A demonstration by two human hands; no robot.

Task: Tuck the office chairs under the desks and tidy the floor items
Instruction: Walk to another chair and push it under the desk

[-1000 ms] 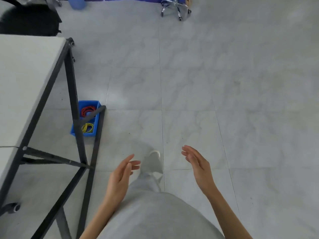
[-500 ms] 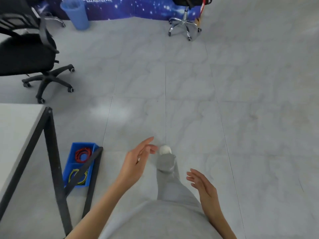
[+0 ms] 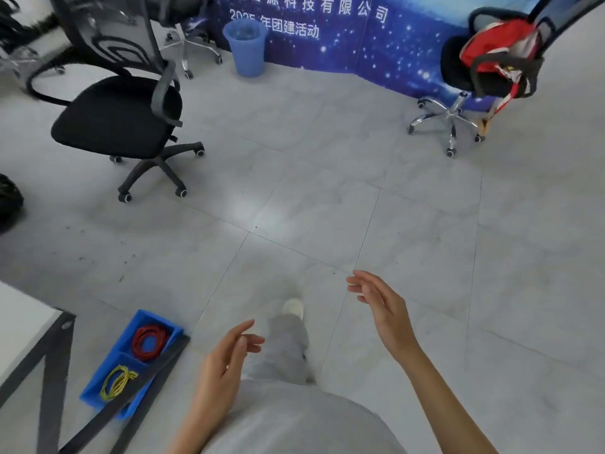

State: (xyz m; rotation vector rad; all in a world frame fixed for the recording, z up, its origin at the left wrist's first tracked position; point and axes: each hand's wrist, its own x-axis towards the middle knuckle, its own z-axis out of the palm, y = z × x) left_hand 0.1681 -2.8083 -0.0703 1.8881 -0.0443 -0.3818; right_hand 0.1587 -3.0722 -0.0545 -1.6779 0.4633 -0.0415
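1. The left hand (image 3: 226, 365) and the right hand (image 3: 381, 303) hang above the grey tiled floor (image 3: 327, 208), fingers loosely spread, gripping nothing.
2. Left of the left fingertips, a blue plastic two-compartment tray (image 3: 108, 398) sits on the floor against a dark metal desk leg (image 3: 137, 385); red bands fill its farther compartment, yellow bands its nearer one.
3. Well beyond the left fingers stands a black mesh-backed office chair (image 3: 114, 122) on five castors, out in the open.
4. Far past the right fingers, a chrome-based office chair (image 3: 458, 77) carries a red-and-black bag (image 3: 501, 54).
5. Between the chairs, farther still, stands a blue plastic waste bin (image 3: 245, 47).
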